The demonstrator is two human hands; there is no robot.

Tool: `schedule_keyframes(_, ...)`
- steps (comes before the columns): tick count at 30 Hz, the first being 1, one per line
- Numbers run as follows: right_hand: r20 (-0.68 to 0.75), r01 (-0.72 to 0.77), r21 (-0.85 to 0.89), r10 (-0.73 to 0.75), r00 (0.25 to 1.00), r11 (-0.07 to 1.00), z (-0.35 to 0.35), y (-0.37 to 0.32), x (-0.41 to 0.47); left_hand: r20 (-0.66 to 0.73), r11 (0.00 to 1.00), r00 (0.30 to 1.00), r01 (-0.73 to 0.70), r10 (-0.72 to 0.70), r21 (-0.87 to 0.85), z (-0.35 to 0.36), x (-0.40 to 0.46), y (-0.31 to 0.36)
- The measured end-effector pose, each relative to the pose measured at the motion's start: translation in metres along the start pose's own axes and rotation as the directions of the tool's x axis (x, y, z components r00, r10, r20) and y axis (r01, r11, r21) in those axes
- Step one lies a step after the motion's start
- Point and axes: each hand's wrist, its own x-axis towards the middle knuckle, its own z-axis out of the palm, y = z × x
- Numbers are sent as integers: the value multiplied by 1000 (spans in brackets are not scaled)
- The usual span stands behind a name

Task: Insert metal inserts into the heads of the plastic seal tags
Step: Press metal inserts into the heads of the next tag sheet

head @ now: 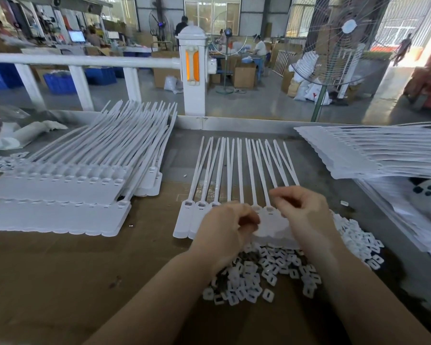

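Fingers of both your left hand (225, 226) and right hand (300, 210) curl over the seal tag strip (271, 226); any pinched piece is hidden. Metal inserts (266, 272) lie heaped at the bench's near edge for quick reach.

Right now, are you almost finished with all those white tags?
Not nearly. On the strip of tags, the leftmost heads look filled. Both hands, left hand and right hand, work mid-strip. Left: a pile of inserts and stacked strips.
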Motion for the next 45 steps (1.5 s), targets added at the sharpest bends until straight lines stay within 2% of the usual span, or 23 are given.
schedule_keyframes(3, 114, 154, -150, -138, 984, 977, -5, 0, -11, -155, 996, 985, 80, -74, 31, -11, -4, -15)
schedule_keyframes(7, 267, 272, -246, -205, 942, 930, -7, -1, -21, -338, 975, 924, 211, -178, 64, -23, -8, -33)
schedule_keyframes(9, 359, 336, -285, -225, 906, 898, -9, 0, -25, -400, 959, 881, 283, -253, 19, -25, -9, -42)
schedule_keyframes(13, 491, 400, -296, -221, 843, 867, -9, -2, -30, -430, 924, 819, 355, -380, -139, -25, -10, -54)
schedule_keyframes(15, 549, 443, -312, -221, 806, 841, -8, -3, -32, -415, 920, 822, 351, -391, -171, -24, -10, -56)
schedule_keyframes(19, 628, 517, -369, -203, 752, 772, -5, -5, -34, -377, 931, 851, 344, -365, -125, -23, -10, -61)
schedule_keyframes(23, 639, 538, -397, -196, 744, 744, -3, -6, -35, -346, 924, 860, 374, -376, -76, -22, -9, -63)
schedule_keyframes(28, 605, 493, -387, -189, 774, 779, -3, -5, -36, -317, 925, 879, 380, -357, 10, -22, -9, -63)
schedule_keyframes(34, 554, 397, -331, -164, 816, 856, -7, -4, -33, -335, 923, 865, 384, -373, -36, -23, -10, -64)
schedule_keyframes(41, 533, 331, -305, -128, 836, 893, -8, -7, -26, -343, 923, 865, 383, -367, -23, -22, -11, -64)
schedule_keyframes(45, 412, 236, -225, -127, 902, 945, -9, -10, -17, -355, 923, 861, 383, -365, -20, -22, -11, -64)
